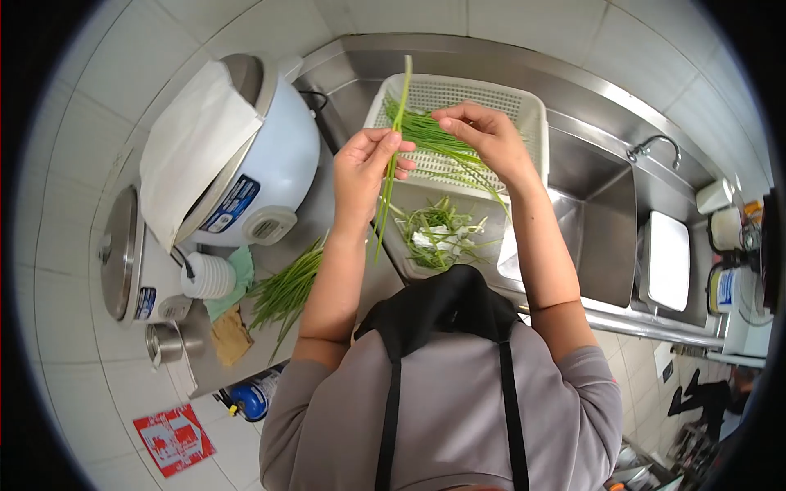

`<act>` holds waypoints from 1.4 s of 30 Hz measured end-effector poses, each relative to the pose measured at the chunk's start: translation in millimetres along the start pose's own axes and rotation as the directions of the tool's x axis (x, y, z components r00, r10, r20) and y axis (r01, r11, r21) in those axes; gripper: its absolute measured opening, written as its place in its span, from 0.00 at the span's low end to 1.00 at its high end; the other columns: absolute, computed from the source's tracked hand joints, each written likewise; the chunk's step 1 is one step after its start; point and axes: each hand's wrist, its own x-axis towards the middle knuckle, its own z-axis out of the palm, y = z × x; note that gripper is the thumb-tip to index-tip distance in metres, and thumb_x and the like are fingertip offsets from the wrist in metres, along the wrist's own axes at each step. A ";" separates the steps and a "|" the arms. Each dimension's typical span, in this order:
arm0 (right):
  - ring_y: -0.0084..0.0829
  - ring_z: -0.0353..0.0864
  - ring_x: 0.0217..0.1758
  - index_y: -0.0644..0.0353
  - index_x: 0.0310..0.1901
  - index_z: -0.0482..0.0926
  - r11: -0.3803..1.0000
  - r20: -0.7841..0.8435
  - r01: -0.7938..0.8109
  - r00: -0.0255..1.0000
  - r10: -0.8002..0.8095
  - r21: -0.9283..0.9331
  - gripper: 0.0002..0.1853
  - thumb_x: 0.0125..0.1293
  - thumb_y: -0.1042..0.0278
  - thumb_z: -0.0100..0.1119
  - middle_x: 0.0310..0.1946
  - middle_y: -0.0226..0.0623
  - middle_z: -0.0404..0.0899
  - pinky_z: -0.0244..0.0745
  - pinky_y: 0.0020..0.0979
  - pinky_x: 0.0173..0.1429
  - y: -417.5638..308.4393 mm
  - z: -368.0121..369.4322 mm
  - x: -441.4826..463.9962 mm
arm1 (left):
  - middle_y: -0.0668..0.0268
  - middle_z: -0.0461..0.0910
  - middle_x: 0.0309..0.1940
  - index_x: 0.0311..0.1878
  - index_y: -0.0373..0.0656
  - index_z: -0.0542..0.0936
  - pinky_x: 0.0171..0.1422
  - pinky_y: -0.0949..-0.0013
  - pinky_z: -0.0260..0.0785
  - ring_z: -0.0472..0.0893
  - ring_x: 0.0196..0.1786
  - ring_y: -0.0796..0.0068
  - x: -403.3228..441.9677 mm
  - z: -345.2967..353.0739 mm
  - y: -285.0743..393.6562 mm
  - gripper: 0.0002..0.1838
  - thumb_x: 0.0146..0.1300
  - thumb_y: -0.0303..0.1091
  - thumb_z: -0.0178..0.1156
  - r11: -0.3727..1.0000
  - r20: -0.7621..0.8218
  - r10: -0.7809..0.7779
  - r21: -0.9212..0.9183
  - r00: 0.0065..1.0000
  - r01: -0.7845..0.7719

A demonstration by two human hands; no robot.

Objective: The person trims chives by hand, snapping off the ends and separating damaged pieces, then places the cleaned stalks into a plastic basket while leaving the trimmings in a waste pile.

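My left hand is closed around a few long green chives, which stand up past the thumb and hang down below the fingers. My right hand is over the white basket, thumb and fingertips close together in a pinch; whatever lies between them, if anything, is too small to make out. Under it, a bunch of chives lies in the basket, some trailing over the front rim. Close to my body sits a pile of green trimmings with something white among it. More chives lie on the counter beside my left forearm.
A large rice cooker with a white cloth over it stands on the left, a smaller cooker nearer. On the right are a steel sink, a faucet and a white tray. Another person is at lower right.
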 end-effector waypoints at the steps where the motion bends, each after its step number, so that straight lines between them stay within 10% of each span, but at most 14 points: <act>1: 0.19 0.73 0.38 0.65 0.40 0.80 1.000 0.036 0.012 0.999 -0.013 0.019 0.14 0.57 0.64 0.63 0.30 0.30 0.76 0.68 0.24 0.43 -1.6 4.7 0.0 | 0.58 0.80 0.31 0.39 0.37 0.75 0.31 0.76 0.70 0.79 0.27 0.75 -1.1 -3.9 2.1 0.09 0.62 0.34 0.57 0.999 0.025 -0.027 0.020 0.999 0.027; 7: 0.15 0.65 0.27 0.66 0.27 0.81 0.999 0.036 -0.002 0.999 0.001 0.044 0.12 0.54 0.63 0.66 0.22 0.24 0.72 0.61 0.22 0.32 -2.4 15.8 10.7 | 0.61 0.79 0.28 0.37 0.37 0.75 0.27 0.78 0.68 0.77 0.24 0.77 -12.2 -4.2 -5.4 0.09 0.62 0.35 0.57 0.985 0.116 -0.170 0.057 0.979 0.165; 10: 0.22 0.77 0.37 0.65 0.34 0.82 0.987 0.022 -0.114 0.993 0.112 0.110 0.09 0.57 0.67 0.62 0.32 0.34 0.80 0.70 0.24 0.45 -6.5 4.5 12.9 | 0.61 0.79 0.26 0.36 0.37 0.75 0.26 0.78 0.68 0.77 0.23 0.77 -13.7 -12.2 -3.8 0.09 0.61 0.34 0.57 0.971 0.177 -0.239 0.026 0.955 0.238; 16: 0.17 0.70 0.28 0.63 0.31 0.81 0.893 -0.329 0.161 0.944 -0.016 0.420 0.09 0.58 0.65 0.62 0.27 0.32 0.80 0.66 0.19 0.37 -3.7 -40.0 26.1 | 0.61 0.79 0.26 0.36 0.37 0.75 0.29 0.76 0.70 0.78 0.25 0.77 -27.7 -24.3 -2.9 0.07 0.62 0.32 0.56 0.929 0.210 -0.370 0.114 0.905 0.353; 21: 0.19 0.70 0.29 0.65 0.28 0.80 0.983 -0.201 -0.134 0.974 0.107 -0.128 0.16 0.60 0.57 0.59 0.24 0.32 0.77 0.64 0.22 0.36 20.5 -71.8 3.1 | 0.63 0.81 0.31 0.38 0.36 0.78 0.36 0.77 0.70 0.79 0.32 0.79 -58.1 -110.1 13.0 0.07 0.60 0.30 0.58 0.888 -0.072 -0.132 0.436 0.989 0.150; 24: 0.26 0.72 0.26 0.66 0.28 0.81 0.771 -0.061 -0.338 0.929 0.364 -0.540 0.21 0.58 0.51 0.60 0.21 0.36 0.77 0.66 0.28 0.34 80.9 -89.2 -14.3 | 0.64 0.81 0.31 0.38 0.36 0.79 0.39 0.76 0.69 0.79 0.33 0.79 -85.9 -177.7 3.4 0.09 0.57 0.30 0.60 0.679 -0.189 -0.173 0.688 0.967 0.256; 27: 0.40 0.78 0.29 0.65 0.33 0.81 0.601 0.006 -0.215 0.939 0.343 -0.770 0.19 0.52 0.53 0.63 0.26 0.49 0.79 0.71 0.35 0.37 108.2 -75.8 -32.5 | 0.63 0.81 0.32 0.39 0.36 0.79 0.43 0.73 0.68 0.79 0.36 0.76 -108.6 -219.7 -28.2 0.12 0.54 0.32 0.62 0.566 -0.241 -0.285 0.739 0.928 0.366; 34: 0.39 0.81 0.29 0.64 0.30 0.81 0.388 -0.076 -0.256 0.903 0.422 -0.885 0.11 0.48 0.65 0.60 0.26 0.46 0.80 0.72 0.34 0.35 124.4 -67.9 -32.5 | 0.56 0.79 0.42 0.43 0.38 0.78 0.51 0.68 0.66 0.77 0.44 0.61 -128.9 -221.2 -50.7 0.16 0.52 0.35 0.63 0.364 -0.270 -0.300 0.854 0.915 0.371; 39: 0.25 0.75 0.22 0.66 0.30 0.81 0.687 -0.175 -0.285 0.958 0.227 -0.668 0.07 0.52 0.72 0.59 0.19 0.40 0.78 0.68 0.28 0.29 54.8 -76.2 -32.4 | 0.59 0.78 0.40 0.42 0.40 0.78 0.51 0.67 0.66 0.76 0.45 0.62 -96.2 -171.0 -36.4 0.11 0.56 0.33 0.59 0.400 -0.119 0.149 0.915 0.982 0.050; 42: 0.19 0.71 0.22 0.65 0.34 0.81 0.881 -0.182 -0.397 0.915 0.359 -0.258 0.09 0.56 0.69 0.59 0.22 0.31 0.78 0.64 0.24 0.27 46.3 -82.0 -30.9 | 0.60 0.77 0.41 0.41 0.41 0.78 0.51 0.68 0.66 0.76 0.46 0.63 -66.1 -100.5 -24.5 0.09 0.58 0.31 0.57 0.629 -0.057 0.100 0.777 0.993 -0.018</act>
